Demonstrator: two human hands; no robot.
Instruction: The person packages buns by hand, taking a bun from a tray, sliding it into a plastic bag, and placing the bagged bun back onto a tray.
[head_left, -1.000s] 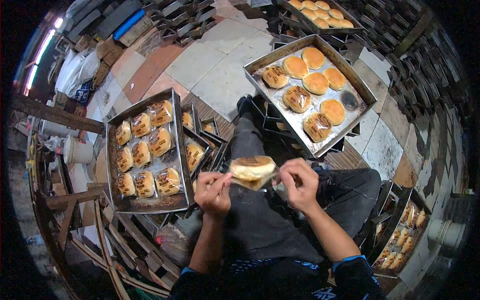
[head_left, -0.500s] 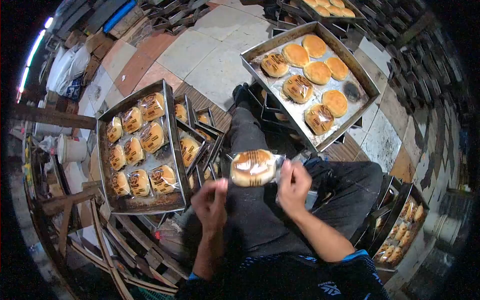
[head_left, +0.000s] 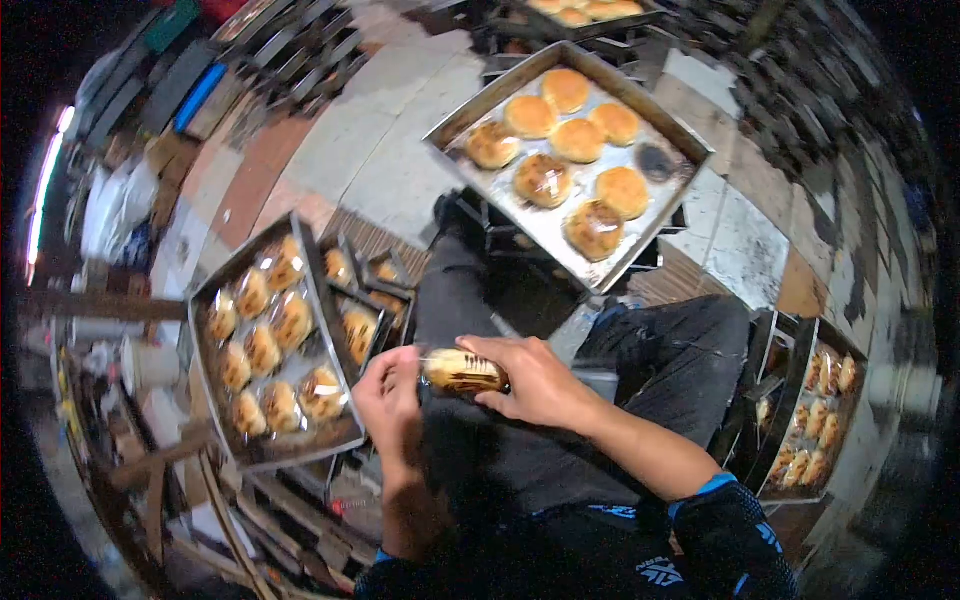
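A bun in a clear printed wrapper (head_left: 458,371) is held over my lap, turned so that dark print and a pale side show. My right hand (head_left: 535,382) grips its right end, thumb on the near side and fingers over the top. At the other end my left hand (head_left: 388,392) has its fingers closed on the wrapper's edge; motion blurs them a little. Beyond my knees, a metal tray (head_left: 640,262) holds several bare golden buns (head_left: 578,141) and several wrapped ones (head_left: 542,181). To my left, another tray (head_left: 290,458) bears rows of wrapped buns (head_left: 283,405).
Smaller trays with buns (head_left: 360,335) stand beside the left tray. On the right is a tray of wrapped buns (head_left: 808,432). Wooden slats (head_left: 225,520) lie at the lower left. A further bun tray (head_left: 590,18) sits at the back on the tiled floor (head_left: 395,120).
My right hand has gone from pinching the wrapper's right end to gripping the bun itself. The bun has turned and moved slightly left and down. The camera view has shifted.
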